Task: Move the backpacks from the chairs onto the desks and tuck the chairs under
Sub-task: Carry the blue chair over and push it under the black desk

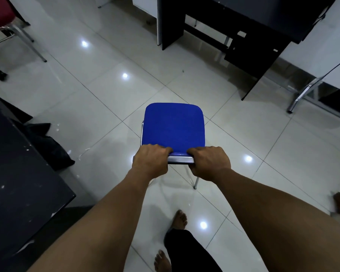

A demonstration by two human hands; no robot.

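A blue-cushioned chair (pixel 174 126) with a chrome frame stands on the tiled floor in the middle of the view, seen from above and behind. My left hand (pixel 150 161) grips the left end of the top of its backrest. My right hand (pixel 209 162) grips the right end, fingers curled over the edge. The seat is bare. A dark desk (pixel 243 32) with an open knee space stands ahead at the upper right, about one tile away from the chair. No backpack is clearly visible.
A dark desk top (pixel 18 163) fills the left edge, with a black cloth-like heap (pixel 47 144) on the floor beside it. A red chair (pixel 2 22) stands at the upper left. White desks with metal legs (pixel 302 95) sit at the right. My bare feet are below.
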